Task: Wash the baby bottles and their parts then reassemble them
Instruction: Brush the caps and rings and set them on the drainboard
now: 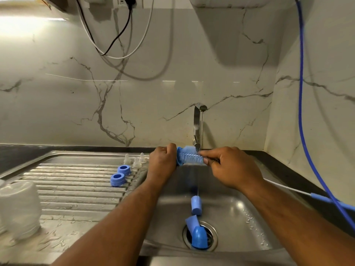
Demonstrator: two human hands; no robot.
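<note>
Over the sink basin, under the tap, my left hand grips a blue bottle part, mostly hidden in the fist. A bottle brush with blue bristles pokes out of it to the right. My right hand pinches the brush's wire stem; its white and blue handle runs off to the right. A thin stream of water falls from the tap. Three blue caps lie in the basin, two over the drain.
On the ribbed drainboard on the left stand two blue screw rings, three clear nipples and upturned clear bottles. A blue hose hangs down the right wall. Cables dangle on the marble wall behind.
</note>
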